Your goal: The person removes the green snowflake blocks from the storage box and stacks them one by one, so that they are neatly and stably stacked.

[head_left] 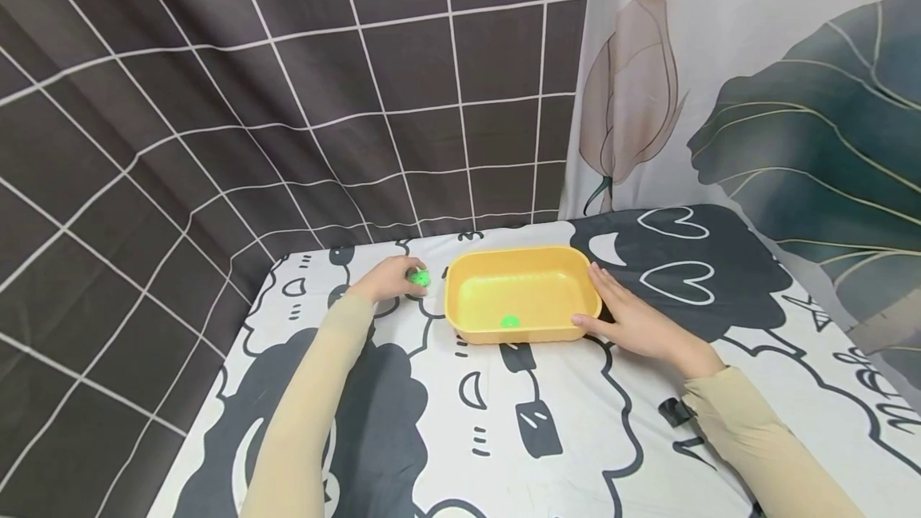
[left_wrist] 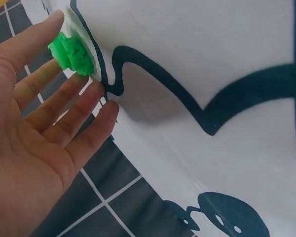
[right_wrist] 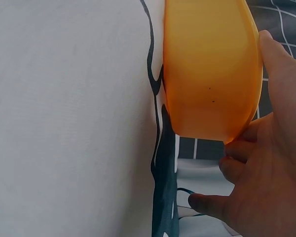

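A small knobbly bright green piece [left_wrist: 71, 54] sits at the white cloth between the thumb and fingers of my left hand [head_left: 388, 278]. In the left wrist view, the thumb lies on one side of it, while the index fingertip is hidden behind it and the other fingers spread out. To the right stands a yellow rectangular basin [head_left: 524, 335] with rounded corners. My right hand [head_left: 640, 322] holds its right end, thumb at the near corner and fingers along the outer end wall. Inside the basin, against the near wall, lies another green piece [head_left: 510, 321].
A white cloth [head_left: 446, 390] with black cartoon prints covers the table. Behind and to the left hangs a dark curtain with white grid lines [head_left: 302, 102]. At the right hangs a pale curtain with large leaves [head_left: 813, 118].
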{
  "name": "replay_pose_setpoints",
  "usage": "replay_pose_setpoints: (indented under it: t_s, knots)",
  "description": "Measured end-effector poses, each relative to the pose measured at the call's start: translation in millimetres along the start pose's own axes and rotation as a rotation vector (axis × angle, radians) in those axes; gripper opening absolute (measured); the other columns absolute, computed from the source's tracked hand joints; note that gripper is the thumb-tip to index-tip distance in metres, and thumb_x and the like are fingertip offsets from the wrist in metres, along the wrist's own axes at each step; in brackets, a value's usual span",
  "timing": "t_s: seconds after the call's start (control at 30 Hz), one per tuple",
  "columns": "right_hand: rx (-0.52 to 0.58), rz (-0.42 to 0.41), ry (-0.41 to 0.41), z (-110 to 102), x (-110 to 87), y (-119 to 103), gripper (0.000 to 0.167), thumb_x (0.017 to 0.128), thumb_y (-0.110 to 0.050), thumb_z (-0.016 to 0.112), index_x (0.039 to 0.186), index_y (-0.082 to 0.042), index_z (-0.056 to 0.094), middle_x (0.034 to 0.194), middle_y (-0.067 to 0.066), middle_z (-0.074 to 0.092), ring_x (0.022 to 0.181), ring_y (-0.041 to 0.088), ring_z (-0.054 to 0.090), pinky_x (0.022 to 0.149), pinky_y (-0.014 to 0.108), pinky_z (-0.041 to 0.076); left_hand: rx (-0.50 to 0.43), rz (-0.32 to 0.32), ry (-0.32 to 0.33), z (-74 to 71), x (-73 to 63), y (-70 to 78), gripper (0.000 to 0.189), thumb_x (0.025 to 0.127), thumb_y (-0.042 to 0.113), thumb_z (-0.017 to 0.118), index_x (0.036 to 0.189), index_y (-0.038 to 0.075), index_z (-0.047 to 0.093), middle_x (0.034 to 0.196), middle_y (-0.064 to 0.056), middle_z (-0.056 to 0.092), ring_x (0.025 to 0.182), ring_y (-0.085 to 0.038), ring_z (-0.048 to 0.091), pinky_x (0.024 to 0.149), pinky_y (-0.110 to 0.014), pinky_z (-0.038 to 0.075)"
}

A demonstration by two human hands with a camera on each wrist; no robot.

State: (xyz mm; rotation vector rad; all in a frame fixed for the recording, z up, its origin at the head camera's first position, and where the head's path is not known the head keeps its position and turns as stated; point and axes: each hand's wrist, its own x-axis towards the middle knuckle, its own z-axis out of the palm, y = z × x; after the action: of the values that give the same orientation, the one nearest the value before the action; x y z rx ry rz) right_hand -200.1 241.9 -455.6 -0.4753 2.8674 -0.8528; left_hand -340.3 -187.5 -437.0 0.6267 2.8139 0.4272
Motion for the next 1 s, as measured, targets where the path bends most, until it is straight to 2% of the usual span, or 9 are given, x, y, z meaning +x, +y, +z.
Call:
replay_pose_setpoints:
  t_s: [0.33, 0.6, 0.8, 1.0]
  knots:
    - [0.001, -0.004, 0.006, 0.9, 0.4, 1.4, 0.104, 0.093, -0.066, 0.056, 0.162, -0.007, 0.004, 0.168, 0.018, 0.005, 0.152, 0.042, 0.008, 0.116, 0.065, 0.017, 0.000, 0.007, 0.010, 0.9, 0.8, -0.2, 0.040, 0.087, 0.019, 0.077, 0.122, 0.004, 0.069, 0.114, -0.010, 0.070, 0.106, -0.026, 0.062, 0.100, -0.043, 0.049]
    - [0.010, -0.011, 0.005, 0.8, 0.1, 1.9, 0.103, 0.093, -0.065, 0.056, 0.162, -0.008, 0.005, 0.168, 0.017, 0.005, 0.152, 0.041, 0.007, 0.116, 0.065, 0.017, -0.015, -0.025, 0.019, 0.4, 1.6, -1.5, 0.038, 0.084, 0.010, 0.077, 0.121, 0.002, 0.069, 0.113, -0.011, 0.070, 0.105, -0.027, 0.062, 0.099, -0.042, 0.050]
    - [0.007, -0.017, 0.008, 0.2, 0.3, 1.4, 0.104, 0.093, -0.065, 0.057, 0.162, -0.007, 0.005, 0.167, 0.018, 0.006, 0.152, 0.042, 0.008, 0.116, 0.064, 0.017, -0.029, -0.035, 0.024, -0.4, 1.5, -1.5, 0.038, 0.083, 0.009, 0.078, 0.120, 0.003, 0.069, 0.111, -0.011, 0.070, 0.103, -0.026, 0.062, 0.098, -0.041, 0.051]
    - [0.002, -0.013, 0.010, -0.2, -0.3, 1.0, 0.103, 0.093, -0.065, 0.056, 0.161, -0.006, 0.005, 0.167, 0.018, 0.006, 0.152, 0.042, 0.008, 0.116, 0.065, 0.017, -0.034, -0.040, 0.026, 0.1, 1.2, 0.7, 0.040, 0.084, 0.009, 0.078, 0.123, 0.003, 0.068, 0.115, -0.012, 0.069, 0.108, -0.028, 0.062, 0.100, -0.042, 0.049]
